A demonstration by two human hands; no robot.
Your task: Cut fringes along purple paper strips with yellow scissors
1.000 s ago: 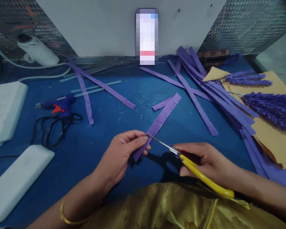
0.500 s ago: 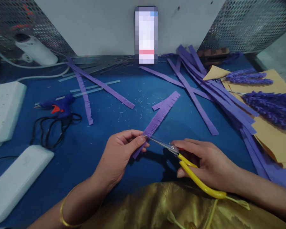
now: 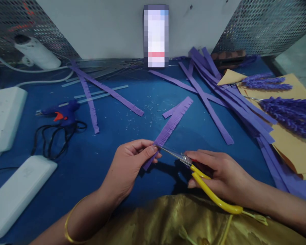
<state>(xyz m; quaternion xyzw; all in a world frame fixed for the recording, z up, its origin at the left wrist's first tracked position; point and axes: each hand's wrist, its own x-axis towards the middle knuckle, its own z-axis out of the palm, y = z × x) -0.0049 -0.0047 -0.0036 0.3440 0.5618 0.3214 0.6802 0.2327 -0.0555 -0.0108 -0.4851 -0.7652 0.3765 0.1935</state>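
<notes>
- My right hand point(image 3: 219, 175) has drawn the scissors point(image 3: 193, 168) slightly back and lower.
- Their blades now meet the paper strip point(image 3: 172, 122) nearer my left hand point(image 3: 131, 163).

**Fringed strip under the blades**

My left hand point(image 3: 129, 163) pinches the purple paper strip point(image 3: 172, 121) near its lower end, thumb on top. The strip runs slanting up and away to the right, one long edge cut into fine fringe, its far end resting on the blue worktop point(image 3: 112, 149). My right hand point(image 3: 219, 175) grips the yellow-handled scissors point(image 3: 193, 168), whose thin metal blades meet the strip's edge just beside my left thumb.
</notes>
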